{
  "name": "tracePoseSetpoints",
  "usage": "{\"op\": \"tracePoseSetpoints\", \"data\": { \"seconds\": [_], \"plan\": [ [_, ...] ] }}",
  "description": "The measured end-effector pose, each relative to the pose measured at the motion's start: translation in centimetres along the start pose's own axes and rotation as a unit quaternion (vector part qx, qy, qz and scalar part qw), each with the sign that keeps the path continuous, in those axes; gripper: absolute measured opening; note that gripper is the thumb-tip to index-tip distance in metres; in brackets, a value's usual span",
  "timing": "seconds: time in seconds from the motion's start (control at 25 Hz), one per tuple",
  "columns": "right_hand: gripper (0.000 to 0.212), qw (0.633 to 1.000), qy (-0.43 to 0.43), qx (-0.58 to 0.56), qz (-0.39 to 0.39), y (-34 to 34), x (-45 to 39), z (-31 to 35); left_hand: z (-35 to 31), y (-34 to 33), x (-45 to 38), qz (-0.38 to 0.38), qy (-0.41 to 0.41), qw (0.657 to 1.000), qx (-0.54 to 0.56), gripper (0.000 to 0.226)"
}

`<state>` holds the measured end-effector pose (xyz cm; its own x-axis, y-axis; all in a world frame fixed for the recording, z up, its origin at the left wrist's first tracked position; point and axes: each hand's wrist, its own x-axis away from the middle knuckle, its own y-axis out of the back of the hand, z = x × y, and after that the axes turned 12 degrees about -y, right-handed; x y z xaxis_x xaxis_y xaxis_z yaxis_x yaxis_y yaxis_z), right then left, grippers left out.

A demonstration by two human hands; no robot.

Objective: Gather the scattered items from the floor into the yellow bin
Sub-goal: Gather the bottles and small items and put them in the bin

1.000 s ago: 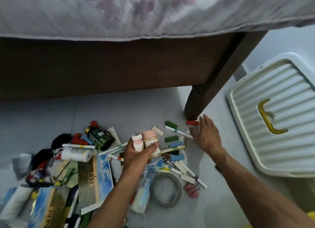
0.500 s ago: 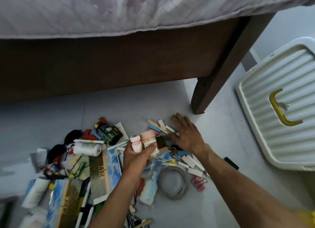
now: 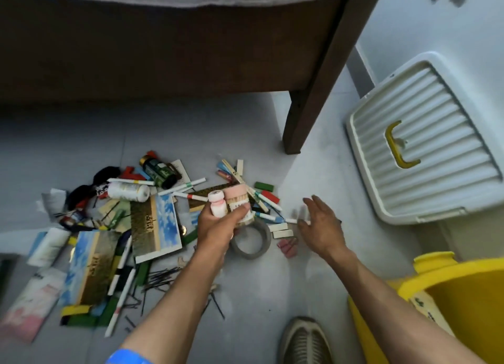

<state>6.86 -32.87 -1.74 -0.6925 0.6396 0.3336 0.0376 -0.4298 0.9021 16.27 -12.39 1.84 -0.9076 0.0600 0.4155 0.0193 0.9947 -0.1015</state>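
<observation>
My left hand (image 3: 218, 224) grips a small white bottle (image 3: 217, 205) and a pink-topped container (image 3: 237, 200) above the pile. Just right of the pile, my right hand (image 3: 321, 224) hovers with fingers spread, holding nothing. Scattered on the grey floor lie markers (image 3: 268, 201), coloured blocks (image 3: 263, 186), a tape roll (image 3: 252, 241), a dark green jar (image 3: 158, 171), a white bottle (image 3: 128, 191), picture cards (image 3: 156, 224) and hairpins (image 3: 161, 278). The yellow bin (image 3: 447, 306) stands at the lower right, beside my right forearm.
A white ribbed lid with a yellow handle (image 3: 425, 151) lies on the floor at right. A dark wooden bed frame and its leg (image 3: 308, 110) stand behind the pile. My shoe (image 3: 304, 342) sits at the bottom, left of the bin.
My right hand pushed small pieces from by the bed leg toward the pile, then drew back to the right and lifted open. The view tilted down, bringing the yellow bin in.
</observation>
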Motion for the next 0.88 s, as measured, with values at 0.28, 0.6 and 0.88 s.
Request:
{"op": "tracePoseSetpoints", "data": {
  "seconds": [0.28, 0.6, 0.88],
  "plan": [
    [0.059, 0.987, 0.140, 0.030, 0.069, 0.8, 2.7, 3.4, -2.8, 3.6, 2.2, -0.075, 0.008, 0.997, -0.001, 0.033],
    [0.016, 0.957, 0.289, -0.015, -0.001, -1.7, 6.3, 6.9, -1.8, 9.3, 2.0, 0.050, 0.108, 0.985, 0.125, 0.043],
    [0.022, 0.922, 0.354, -0.159, 0.008, -0.8, 10.1, 11.6, -3.3, 10.7, 3.3, 0.146, 0.089, 0.944, 0.281, 0.074]
  ]
}}
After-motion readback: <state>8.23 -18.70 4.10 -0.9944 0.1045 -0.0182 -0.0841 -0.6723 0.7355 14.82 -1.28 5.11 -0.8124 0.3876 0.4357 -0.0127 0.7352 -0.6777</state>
